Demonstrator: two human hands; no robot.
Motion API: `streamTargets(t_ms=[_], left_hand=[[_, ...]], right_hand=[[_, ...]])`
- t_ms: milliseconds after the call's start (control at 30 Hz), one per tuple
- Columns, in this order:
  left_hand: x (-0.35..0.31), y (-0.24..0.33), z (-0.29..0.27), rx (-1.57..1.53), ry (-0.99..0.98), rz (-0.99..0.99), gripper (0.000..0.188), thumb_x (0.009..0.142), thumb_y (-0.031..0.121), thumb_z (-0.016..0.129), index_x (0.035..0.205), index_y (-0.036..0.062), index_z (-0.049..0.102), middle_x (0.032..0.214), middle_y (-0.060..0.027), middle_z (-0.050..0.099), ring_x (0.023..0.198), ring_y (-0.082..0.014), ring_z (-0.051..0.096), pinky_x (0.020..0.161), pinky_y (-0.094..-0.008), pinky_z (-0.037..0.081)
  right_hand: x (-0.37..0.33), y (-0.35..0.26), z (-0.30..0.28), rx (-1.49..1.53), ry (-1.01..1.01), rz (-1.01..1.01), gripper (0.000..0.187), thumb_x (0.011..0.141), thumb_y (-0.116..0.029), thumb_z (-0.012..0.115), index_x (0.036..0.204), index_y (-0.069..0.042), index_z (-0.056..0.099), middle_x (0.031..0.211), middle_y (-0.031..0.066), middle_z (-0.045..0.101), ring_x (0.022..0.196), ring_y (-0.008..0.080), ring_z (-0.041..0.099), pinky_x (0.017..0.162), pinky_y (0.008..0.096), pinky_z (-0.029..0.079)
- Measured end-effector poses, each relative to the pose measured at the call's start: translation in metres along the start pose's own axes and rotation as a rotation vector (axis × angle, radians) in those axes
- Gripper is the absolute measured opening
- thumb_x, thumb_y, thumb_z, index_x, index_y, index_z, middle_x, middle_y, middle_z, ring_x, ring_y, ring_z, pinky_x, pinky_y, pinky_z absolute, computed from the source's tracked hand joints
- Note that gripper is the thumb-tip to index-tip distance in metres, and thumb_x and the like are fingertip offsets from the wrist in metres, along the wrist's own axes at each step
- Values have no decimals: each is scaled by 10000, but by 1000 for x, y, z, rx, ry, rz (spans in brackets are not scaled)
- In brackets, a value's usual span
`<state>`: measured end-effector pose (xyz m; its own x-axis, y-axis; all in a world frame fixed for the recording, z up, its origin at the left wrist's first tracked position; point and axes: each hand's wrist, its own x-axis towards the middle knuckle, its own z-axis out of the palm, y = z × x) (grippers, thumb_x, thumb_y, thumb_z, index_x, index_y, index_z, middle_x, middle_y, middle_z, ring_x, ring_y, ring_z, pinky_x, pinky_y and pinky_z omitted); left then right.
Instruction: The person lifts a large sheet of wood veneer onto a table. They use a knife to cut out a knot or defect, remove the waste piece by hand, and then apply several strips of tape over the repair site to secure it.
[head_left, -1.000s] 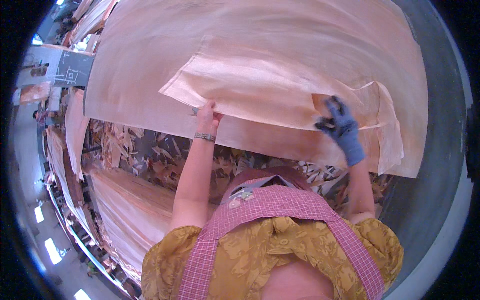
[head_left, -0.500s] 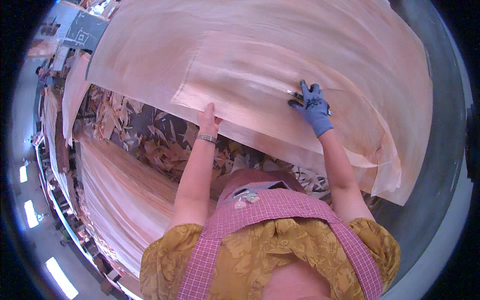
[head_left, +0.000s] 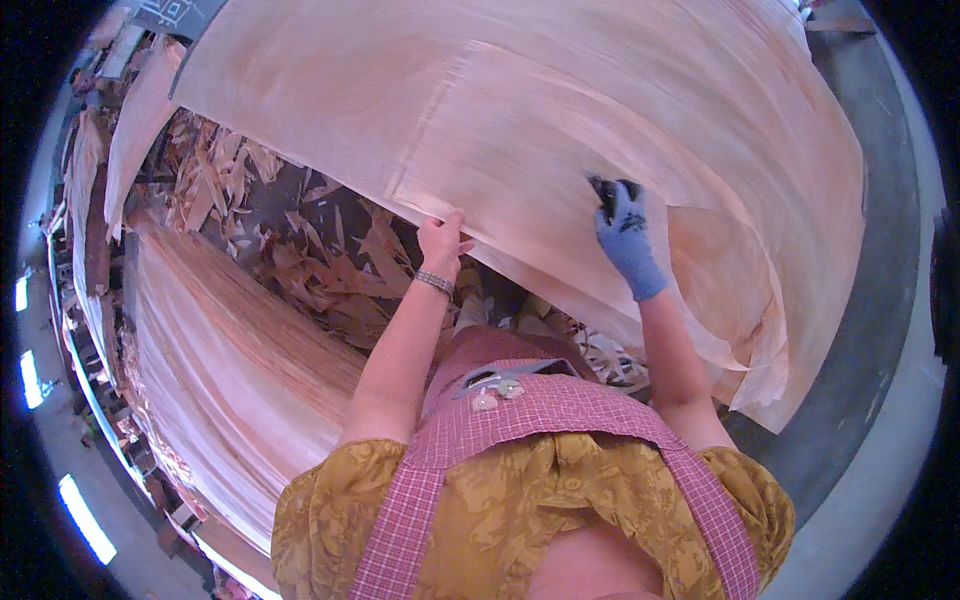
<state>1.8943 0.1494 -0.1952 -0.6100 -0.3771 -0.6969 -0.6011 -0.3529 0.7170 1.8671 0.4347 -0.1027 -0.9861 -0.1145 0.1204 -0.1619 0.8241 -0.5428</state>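
Observation:
A thin, pale pinkish wood veneer sheet lies on a larger veneer sheet. The upper sheet's left corner is close to the larger one's near edge. My bare left hand, with a metal band at the wrist, pinches the veneer at this near edge. My right hand, in a blue glove with black fingers, is closed round a knife. Motion blurs the knife at the fingertips, so its blade is unclear. To the right of this hand, the veneer edge curls and is torn.
Torn veneer scraps litter the floor below the near edge. A tall stack of veneer sheets stands at my left. More veneer hangs at the far left. A dark grey surface borders the sheets on the right.
The upper veneer sheet has slid right and nearer to me over the larger one, with my left hand moving right at its edge. My right fingers have curled in; the view has shifted.

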Motion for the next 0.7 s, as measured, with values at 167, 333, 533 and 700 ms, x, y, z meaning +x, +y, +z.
streamTargets(t_ms=[167, 333, 533, 700], left_hand=[[-11, -3, -17, 27, -13, -96, 341, 869, 303, 713, 899, 13, 536, 825, -80, 594, 549, -138, 584, 400, -282, 489], [8, 45, -39, 690, 141, 938, 248, 823, 163, 667, 987, 16, 553, 919, -148, 574, 927, -328, 558, 832, -411, 452], [85, 107, -30, 879, -55, 1304, 337, 853, 102, 611, 1181, 35, 575, 1074, -139, 600, 978, -346, 559, 881, -444, 455], [119, 98, -19, 1018, -8, 1444, 402, 848, 80, 563, 1249, 71, 570, 1160, -73, 588, 1028, -288, 547, 883, -422, 461]], right_hand=[[33, -48, 89, 126, -94, -125, 229, 930, -171, 525, 1098, -16, 523, 930, 257, 644, 836, 421, 635, 721, 503, 511], [73, -112, 146, -186, -380, -62, 270, 959, -241, 476, 1073, 2, 457, 830, 238, 685, 696, 391, 682, 601, 494, 533], [101, -150, 204, -317, -399, 117, 317, 973, -316, 453, 1081, -19, 437, 779, 227, 686, 711, 386, 693, 614, 494, 541], [105, -151, 217, -490, -415, 36, 305, 944, -244, 480, 1120, -6, 405, 795, 225, 692, 729, 376, 702, 621, 488, 554]])
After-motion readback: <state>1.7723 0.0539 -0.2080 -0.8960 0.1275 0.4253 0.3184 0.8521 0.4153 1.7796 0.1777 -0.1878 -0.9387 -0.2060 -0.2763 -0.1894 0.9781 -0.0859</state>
